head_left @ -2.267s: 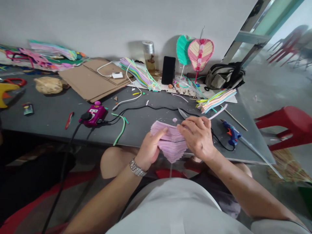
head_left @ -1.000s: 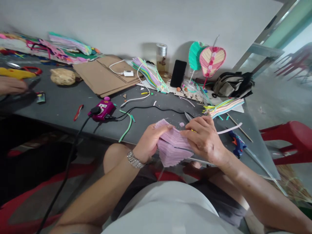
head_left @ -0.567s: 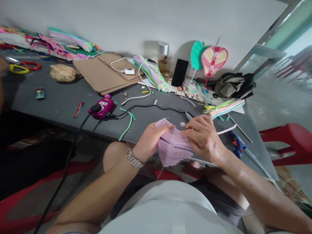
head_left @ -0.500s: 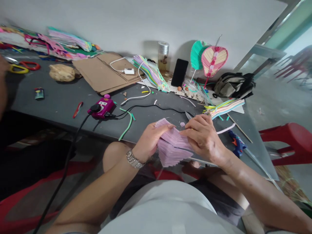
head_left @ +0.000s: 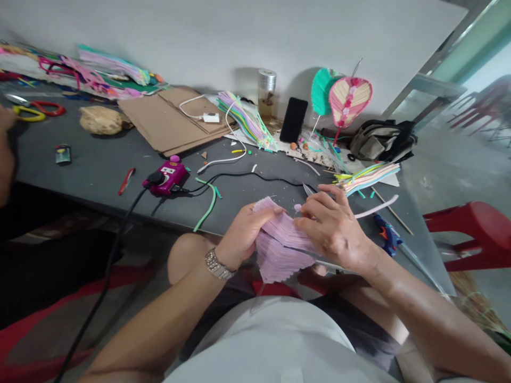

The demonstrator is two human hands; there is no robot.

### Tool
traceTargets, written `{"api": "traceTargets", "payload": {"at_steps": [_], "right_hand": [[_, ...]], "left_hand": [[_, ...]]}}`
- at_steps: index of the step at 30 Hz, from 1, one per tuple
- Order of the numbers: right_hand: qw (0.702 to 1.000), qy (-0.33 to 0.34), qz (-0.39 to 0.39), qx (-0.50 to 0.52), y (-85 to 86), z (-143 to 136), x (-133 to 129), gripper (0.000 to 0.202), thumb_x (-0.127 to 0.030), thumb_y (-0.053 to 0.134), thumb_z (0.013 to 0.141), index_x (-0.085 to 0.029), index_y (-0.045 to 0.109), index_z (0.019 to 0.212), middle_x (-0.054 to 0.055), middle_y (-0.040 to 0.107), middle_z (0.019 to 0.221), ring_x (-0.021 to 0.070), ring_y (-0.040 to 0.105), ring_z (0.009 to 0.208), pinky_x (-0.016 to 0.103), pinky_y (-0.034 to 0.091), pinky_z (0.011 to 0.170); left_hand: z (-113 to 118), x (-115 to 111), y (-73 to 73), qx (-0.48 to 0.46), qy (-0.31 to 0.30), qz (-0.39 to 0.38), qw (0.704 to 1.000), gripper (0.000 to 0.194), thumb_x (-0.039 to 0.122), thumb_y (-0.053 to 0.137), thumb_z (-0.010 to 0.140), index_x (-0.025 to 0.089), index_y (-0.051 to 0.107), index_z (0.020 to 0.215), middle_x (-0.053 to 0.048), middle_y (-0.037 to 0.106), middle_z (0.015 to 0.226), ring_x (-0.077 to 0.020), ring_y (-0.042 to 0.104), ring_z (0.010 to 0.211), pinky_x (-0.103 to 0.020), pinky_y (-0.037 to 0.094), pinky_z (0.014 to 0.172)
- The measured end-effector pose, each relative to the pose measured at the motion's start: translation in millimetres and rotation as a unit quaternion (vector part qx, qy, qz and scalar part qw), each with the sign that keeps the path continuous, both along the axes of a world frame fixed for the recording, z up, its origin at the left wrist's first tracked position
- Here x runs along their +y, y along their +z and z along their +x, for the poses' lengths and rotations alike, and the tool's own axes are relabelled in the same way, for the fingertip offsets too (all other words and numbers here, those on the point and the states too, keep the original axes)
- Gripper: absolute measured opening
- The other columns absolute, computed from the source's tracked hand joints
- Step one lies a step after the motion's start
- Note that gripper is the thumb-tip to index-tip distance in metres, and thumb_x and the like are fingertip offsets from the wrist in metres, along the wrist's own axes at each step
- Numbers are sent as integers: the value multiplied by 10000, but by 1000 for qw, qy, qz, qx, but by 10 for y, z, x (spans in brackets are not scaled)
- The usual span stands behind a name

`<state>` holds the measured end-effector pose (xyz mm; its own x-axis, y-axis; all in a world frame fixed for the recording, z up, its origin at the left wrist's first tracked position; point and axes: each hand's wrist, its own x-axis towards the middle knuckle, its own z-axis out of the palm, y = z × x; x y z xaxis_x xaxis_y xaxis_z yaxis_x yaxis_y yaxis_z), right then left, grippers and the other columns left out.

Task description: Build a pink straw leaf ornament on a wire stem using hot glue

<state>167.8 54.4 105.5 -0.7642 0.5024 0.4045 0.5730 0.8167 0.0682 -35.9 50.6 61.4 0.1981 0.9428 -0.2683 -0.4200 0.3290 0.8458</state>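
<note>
Another person's blurred arm (head_left: 3, 159) edges in at far left, beside a gray table (head_left: 91, 167) where a tan lump (head_left: 100, 120) sits behind a magenta power socket (head_left: 171, 177). At center, the worker's left hand (head_left: 241, 229) pinches a pleated lilac piece (head_left: 281, 263) between thumb and fingers, holding it at the table's front edge, above the lap. The right hand (head_left: 331, 226) touches its upper right side, fingers bent; whether they pinch it cannot be told. Farther right lie a blue glue gun (head_left: 388, 236) and, beyond the table, a red stool (head_left: 473, 229).
</note>
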Motion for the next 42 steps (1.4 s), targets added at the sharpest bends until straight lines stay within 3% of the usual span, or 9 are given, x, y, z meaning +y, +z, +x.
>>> {"api": "traceTargets", "payload": {"at_steps": [6, 16, 22, 34, 37, 39, 42], "right_hand": [[999, -3, -10, 51, -37, 41, 12, 236, -109, 550, 929, -251, 737, 937, 25, 689, 895, 206, 567, 928, 488, 344, 1109], [999, -4, -43, 32, -33, -12, -20, 217, -116, 527, 935, -222, 710, 885, 44, 696, 956, 214, 556, 954, 481, 336, 1113], [998, -13, 0, 64, -66, 31, -29, 263, -102, 507, 942, -257, 719, 933, 18, 678, 900, 197, 561, 947, 489, 316, 1136], [999, 17, -26, 18, -28, 43, 8, 226, -136, 540, 904, -241, 735, 947, 47, 683, 978, 221, 568, 981, 515, 332, 1126], [997, 1, -19, 74, 9, 112, 24, 216, -139, 582, 900, -259, 732, 999, 48, 682, 1051, 225, 606, 1035, 527, 358, 1124], [988, -38, 32, 149, -20, 181, -12, 239, -146, 638, 892, -270, 712, 1082, 68, 669, 1172, 254, 617, 1130, 532, 403, 1096], [928, -144, 123, 320, -226, 248, -138, 325, -175, 753, 845, -262, 663, 1145, 93, 658, 1213, 283, 635, 1141, 502, 487, 1004]], "left_hand": [[-5, -11, -4, 13, 1, 13, 1000, 210, 352, 839, 735, 165, 743, 718, -22, 730, 699, -170, 650, 626, -273, 491, 635], [25, -26, -53, 4, 11, 7, 1000, 171, 310, 839, 741, 164, 751, 748, -15, 729, 708, -159, 644, 630, -267, 492, 634], [-9, -5, -84, 0, 10, 13, 1000, 197, 342, 847, 752, 168, 756, 763, -9, 734, 706, -162, 654, 627, -266, 501, 634], [-8, -18, -63, 25, 16, 14, 999, 218, 340, 856, 722, 144, 768, 756, -14, 730, 688, -152, 659, 625, -238, 505, 614], [-9, 17, -92, 21, 40, 21, 999, 227, 345, 870, 708, 146, 780, 769, -13, 742, 705, -145, 663, 633, -231, 505, 621], [-8, 56, -100, 11, 61, 31, 998, 248, 350, 880, 689, 140, 789, 784, -24, 759, 732, -157, 686, 667, -241, 524, 657], [5, 127, -103, -12, 103, 39, 994, 278, 350, 896, 646, 135, 795, 790, -37, 774, 751, -185, 717, 711, -277, 553, 720]]}}
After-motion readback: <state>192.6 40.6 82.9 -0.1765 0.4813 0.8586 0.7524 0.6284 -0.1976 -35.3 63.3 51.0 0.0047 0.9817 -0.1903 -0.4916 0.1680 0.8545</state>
